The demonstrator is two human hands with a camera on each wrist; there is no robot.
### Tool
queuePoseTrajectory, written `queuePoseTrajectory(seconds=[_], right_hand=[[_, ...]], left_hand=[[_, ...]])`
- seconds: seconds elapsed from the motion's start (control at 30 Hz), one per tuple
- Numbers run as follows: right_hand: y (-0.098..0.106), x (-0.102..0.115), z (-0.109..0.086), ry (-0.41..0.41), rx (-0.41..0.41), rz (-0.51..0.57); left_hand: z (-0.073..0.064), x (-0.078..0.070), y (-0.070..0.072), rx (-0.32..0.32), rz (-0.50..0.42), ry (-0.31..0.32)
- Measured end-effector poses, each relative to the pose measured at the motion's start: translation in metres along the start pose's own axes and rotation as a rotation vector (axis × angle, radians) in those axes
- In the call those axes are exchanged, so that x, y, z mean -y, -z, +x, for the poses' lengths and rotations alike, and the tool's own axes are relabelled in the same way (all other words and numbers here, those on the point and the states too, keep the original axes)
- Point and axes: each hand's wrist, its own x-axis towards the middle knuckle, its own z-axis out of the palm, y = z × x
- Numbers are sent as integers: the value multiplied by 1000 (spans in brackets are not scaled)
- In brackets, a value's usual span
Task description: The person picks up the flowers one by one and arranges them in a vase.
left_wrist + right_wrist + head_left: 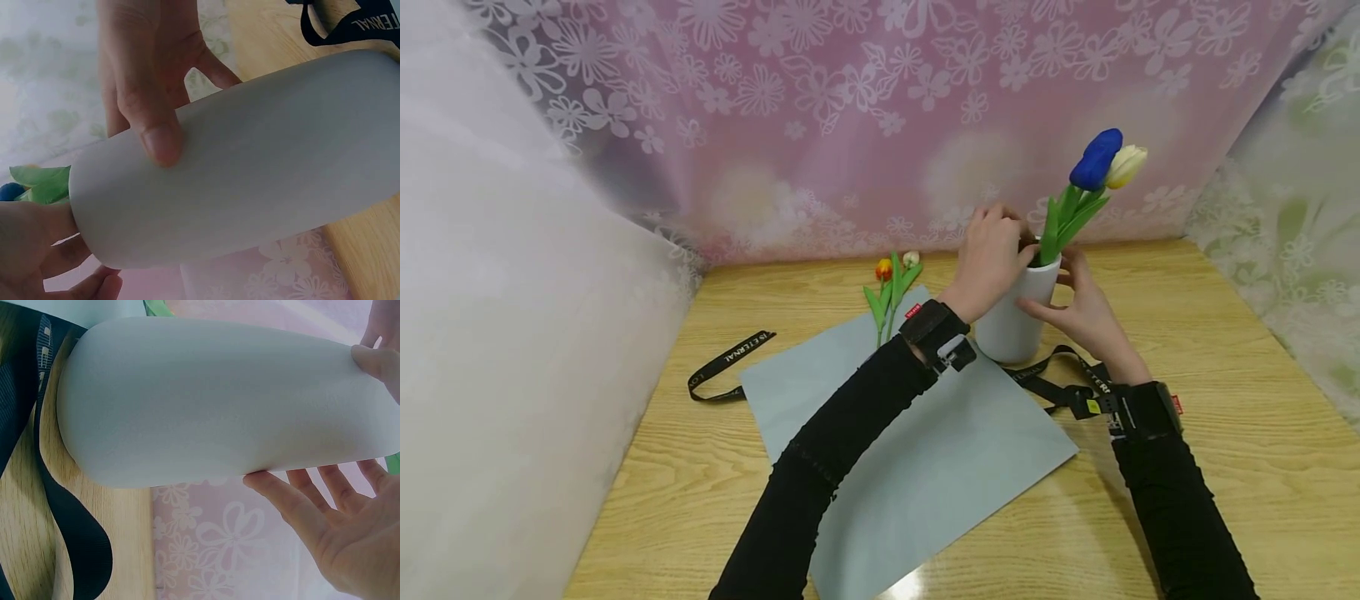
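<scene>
In the head view a tall white vase (1011, 329) stands tilted to the right near the back of the table. A blue tulip (1097, 158) and a cream tulip (1124, 167) with green leaves rise from its mouth. My left hand (992, 254) grips the rim on the left, fingers curled over it; what its fingertips touch inside is hidden. Lower on the right side, my right hand (1090, 312) holds the vase between thumb and fingers. The right wrist view shows the right fingers (281, 494) along the smooth white wall.
Pale blue wrapping paper (962, 450) lies under my left arm. Behind it are an orange tulip (883, 269) and a small whitish tulip (911, 259). A black lettered ribbon (730, 358) curls at left; more black ribbon (1052, 390) lies by the vase's base. A floral curtain (850, 167) hangs behind.
</scene>
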Motion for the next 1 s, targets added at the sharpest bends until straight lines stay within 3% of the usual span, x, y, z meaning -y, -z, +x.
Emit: queuePoseTrajectory(seconds=[0.2, 0.37, 0.53, 0.77, 1.0], right_hand=[[0, 1, 0, -8, -6, 5], [-1, -1, 0, -21, -3, 17], [0, -4, 2, -30, -11, 22], [-1, -4, 2, -22, -18, 2], [-1, -4, 3, -21, -11, -13]], left_hand=[[1, 7, 5, 18, -65, -1], [-3, 18, 16, 12, -257, -5], [-11, 33, 29, -65, -409, -45], [-26, 61, 36, -274, -512, -26], [-45, 90, 31, -333, -503, 108]])
